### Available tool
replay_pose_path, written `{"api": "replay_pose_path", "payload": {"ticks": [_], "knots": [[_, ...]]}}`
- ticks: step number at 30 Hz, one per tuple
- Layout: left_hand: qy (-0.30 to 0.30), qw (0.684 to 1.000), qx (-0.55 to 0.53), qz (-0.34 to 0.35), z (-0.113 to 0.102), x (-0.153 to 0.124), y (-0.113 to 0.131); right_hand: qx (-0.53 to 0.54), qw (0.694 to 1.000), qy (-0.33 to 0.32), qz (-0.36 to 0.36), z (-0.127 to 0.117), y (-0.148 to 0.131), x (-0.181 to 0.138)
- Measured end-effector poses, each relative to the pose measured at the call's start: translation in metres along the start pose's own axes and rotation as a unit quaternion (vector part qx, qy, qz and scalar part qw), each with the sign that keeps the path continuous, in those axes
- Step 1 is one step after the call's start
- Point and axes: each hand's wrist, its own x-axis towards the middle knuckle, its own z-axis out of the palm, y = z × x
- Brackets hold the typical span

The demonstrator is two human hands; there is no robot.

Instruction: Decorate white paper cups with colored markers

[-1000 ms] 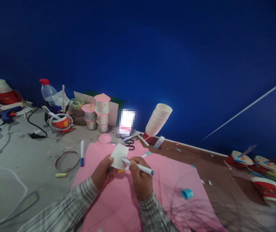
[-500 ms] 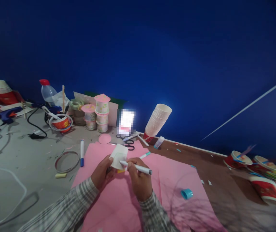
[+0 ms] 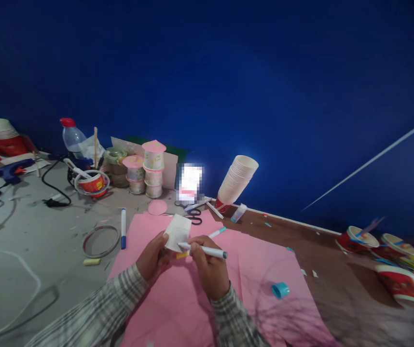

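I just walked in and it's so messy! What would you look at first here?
Most likely the middle, where the left hand holds a white paper and the right hand puts a marker to it, over a big pink sheet. Behind them, a leaning stack of cups stands out pale against the deep blue wall.

Faced a deep blue wall [image 3: 228, 72] at twelve o'clock, crossed at three o'clock by a thin pale line [image 3: 369, 161], met grey floor [image 3: 19, 241] at eight o'clock, brown surface [image 3: 323, 255] at four o'clock.
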Motion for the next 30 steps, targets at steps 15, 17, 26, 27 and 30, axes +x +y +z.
{"api": "replay_pose_path", "payload": {"ticks": [15,17,26,27,30], "knots": [[-0.009,1.000,0.007,-0.008,0.0002,0.0000,0.0001,-0.004,0.999,0.038,-0.004,0.0009,-0.0014,0.0002],[-0.009,1.000,0.006,-0.004,0.0009,-0.0001,0.0004,-0.004,0.999,0.041,-0.006,0.0012,-0.0007,0.0000],[-0.002,1.000,-0.005,-0.017,-0.0008,0.0011,-0.0006,-0.006,0.999,0.051,-0.002,0.0001,0.0004,-0.0003],[0.004,1.000,-0.009,-0.021,-0.0013,0.0015,-0.0009,-0.004,0.999,0.043,0.002,-0.0004,0.0005,0.0001],[0.021,0.999,-0.018,-0.028,-0.0025,0.0022,-0.0015,0.014,1.000,0.008,0.013,-0.0011,0.0017,0.0006]]}}
